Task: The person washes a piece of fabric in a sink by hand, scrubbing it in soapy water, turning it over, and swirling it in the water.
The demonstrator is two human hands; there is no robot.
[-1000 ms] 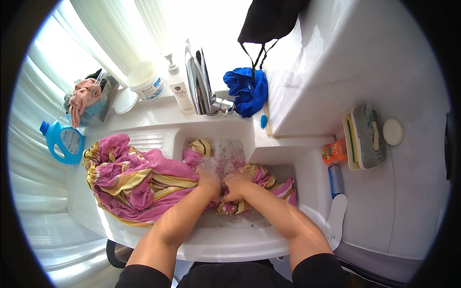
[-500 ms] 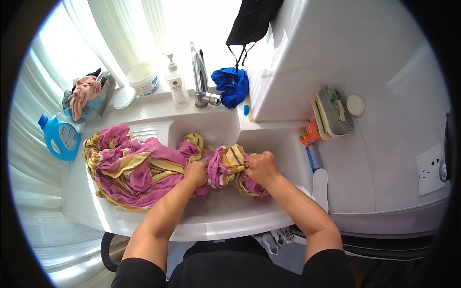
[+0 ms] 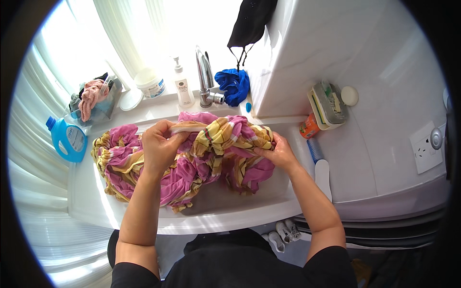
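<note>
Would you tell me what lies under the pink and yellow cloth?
The white sink shows below the cloth, held up by the left hand and right hand. The basin floor beneath is covered.

Pink-and-yellow striped cloth, blue detergent bottle, blue rag, white sink.

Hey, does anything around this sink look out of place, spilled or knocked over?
Mostly ordinary. The blue detergent bottle lies on its side at the left end of the counter, with no spill visible. The pink and yellow cloth, gripped by the left hand and right hand, trails out of the basin leftward.
</note>
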